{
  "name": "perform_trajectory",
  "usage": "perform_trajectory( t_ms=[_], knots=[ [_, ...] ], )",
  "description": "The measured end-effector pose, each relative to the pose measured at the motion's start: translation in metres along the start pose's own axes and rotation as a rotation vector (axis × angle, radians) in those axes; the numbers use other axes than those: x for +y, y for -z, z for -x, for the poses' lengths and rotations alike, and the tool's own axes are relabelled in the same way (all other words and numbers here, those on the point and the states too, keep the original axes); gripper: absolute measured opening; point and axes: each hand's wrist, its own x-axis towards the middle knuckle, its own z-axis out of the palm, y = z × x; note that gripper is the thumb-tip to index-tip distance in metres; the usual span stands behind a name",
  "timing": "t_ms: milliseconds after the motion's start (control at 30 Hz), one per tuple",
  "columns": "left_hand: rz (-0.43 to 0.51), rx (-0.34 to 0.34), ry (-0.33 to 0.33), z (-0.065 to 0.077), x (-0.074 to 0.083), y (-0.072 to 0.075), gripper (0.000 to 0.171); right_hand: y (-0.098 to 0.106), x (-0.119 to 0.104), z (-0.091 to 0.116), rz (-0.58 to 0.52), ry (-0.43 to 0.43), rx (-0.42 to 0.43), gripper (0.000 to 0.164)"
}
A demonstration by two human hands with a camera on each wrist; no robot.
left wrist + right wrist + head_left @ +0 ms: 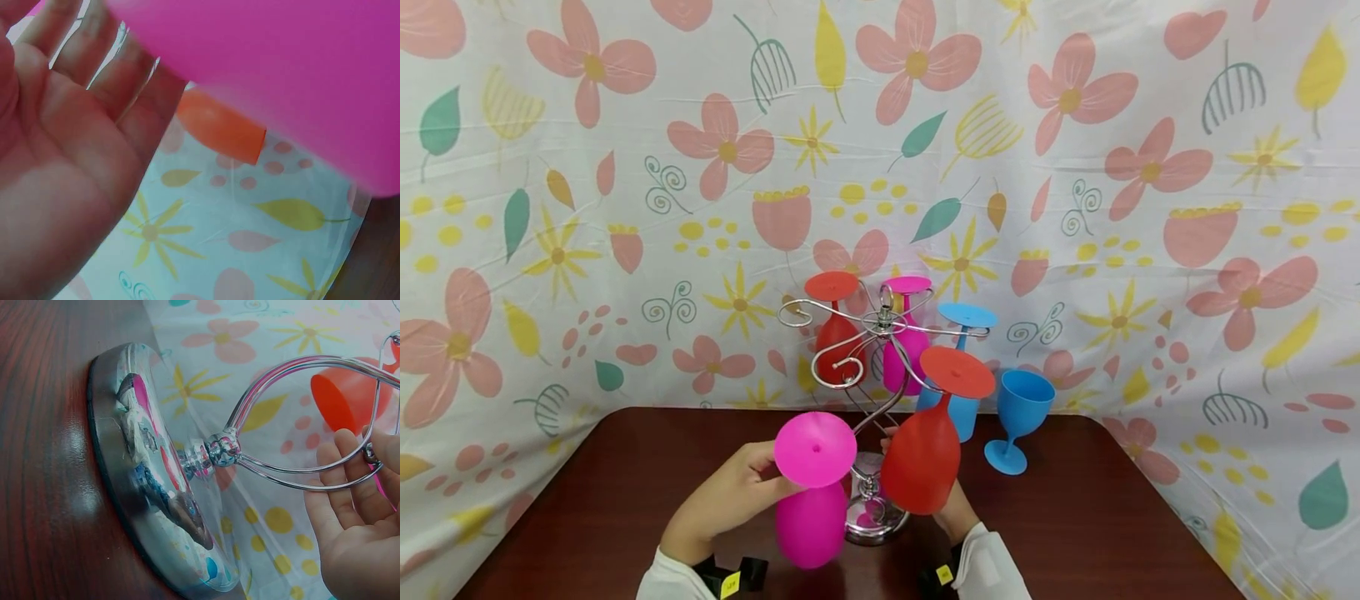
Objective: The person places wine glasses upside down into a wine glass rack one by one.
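Upside down in my left hand (737,483) is a pink goblet (811,525), its foot up and the thumb at its stem. In the left wrist view this pink goblet (294,75) fills the upper right, beside the fingers. My right hand (356,519) grips the curved wires of a chrome goblet rack (312,478) above its round base. A red goblet (922,458), hanging upside down at the rack's front right, hides most of that hand in the head view. Another red goblet (835,342), a pink goblet (906,358) and a blue goblet (966,412) hang behind.
A second blue goblet (1026,400) stands upright on the dark wooden table (1075,517), right of the rack. Curled chrome arms (838,383) stick out at the rack's left. A flower-patterned cloth (880,167) hangs behind the table.
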Motion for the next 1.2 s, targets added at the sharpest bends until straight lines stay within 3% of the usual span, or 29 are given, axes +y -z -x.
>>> perform_trajectory(
  t_ms=[167, 400, 600, 700, 833, 900, 1067, 1200],
  knots=[
    [-0.01, 0.152, 0.02, 0.007, 0.006, 0.01, 0.028, 0.002, -0.003, -0.001, -0.009, -0.064, 0.024, 0.042],
    [0.128, 0.314, -0.14, -0.004, 0.008, 0.012, 0.03, 0.002, -0.004, -0.003, 0.02, 0.003, 0.056, 0.045],
    [0.159, 0.484, -0.153, -0.014, 0.008, 0.01, 0.023, -0.003, -0.005, -0.003, -0.011, 0.059, -0.014, 0.046],
    [0.149, 0.569, -0.118, -0.026, 0.01, 0.01, 0.022, -0.011, -0.011, -0.006, -0.09, 0.076, -0.093, 0.042],
    [0.058, 0.644, -0.028, -0.048, 0.013, 0.012, 0.021, -0.022, -0.022, -0.012, -0.234, 0.062, -0.172, 0.033],
    [0.004, 0.661, 0.011, -0.059, 0.014, 0.013, 0.023, -0.021, -0.021, -0.012, -0.228, 0.048, -0.135, 0.031],
    [-0.089, 0.687, 0.038, -0.083, 0.014, 0.013, 0.028, -0.005, -0.005, -0.005, -0.019, 0.003, 0.065, 0.042],
    [-0.153, 0.713, 0.023, -0.097, 0.012, 0.014, 0.029, -0.001, 0.001, -0.004, 0.048, 0.009, 0.088, 0.044]
  ],
)
